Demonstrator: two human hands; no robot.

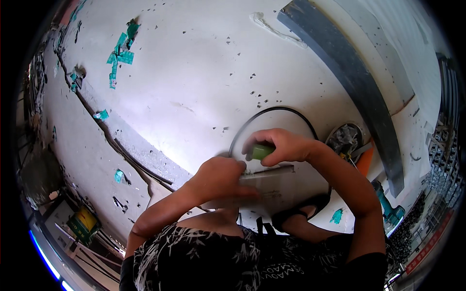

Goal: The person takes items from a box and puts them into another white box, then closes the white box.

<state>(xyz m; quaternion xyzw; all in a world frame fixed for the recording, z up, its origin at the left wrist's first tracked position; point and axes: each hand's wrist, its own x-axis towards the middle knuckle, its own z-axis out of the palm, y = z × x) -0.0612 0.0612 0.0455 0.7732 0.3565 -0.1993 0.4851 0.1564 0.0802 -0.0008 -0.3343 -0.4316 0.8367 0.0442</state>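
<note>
The person squats over a white floor [179, 72], with both hands out in front, close together. The right hand [286, 144] is curled round a small green thing [262, 152], with the thumb on the near side and the fingers over the far side, so it has a good hold of it. The green thing is just above the top edge of a flat, pale gray piece [276, 182] with some dark marks on it. The left hand [218, 177] is at the left end of that piece, with the fingers bent and the thumb reaching over it, but it is blurry, so I cannot tell if it is pinching the piece. A thin black ring [279, 107] makes a big curve behind the hands. To the right are some dark, crumpled stuff [345, 138], an orange thing [365, 157] and a blue-green power tool [393, 213]. Farther up, a long dark gray bar [349, 72] lies near a crumpled white strip [274, 30]. Green scraps [125, 57] and tiny dark bits [253, 92] are spread about.
</note>
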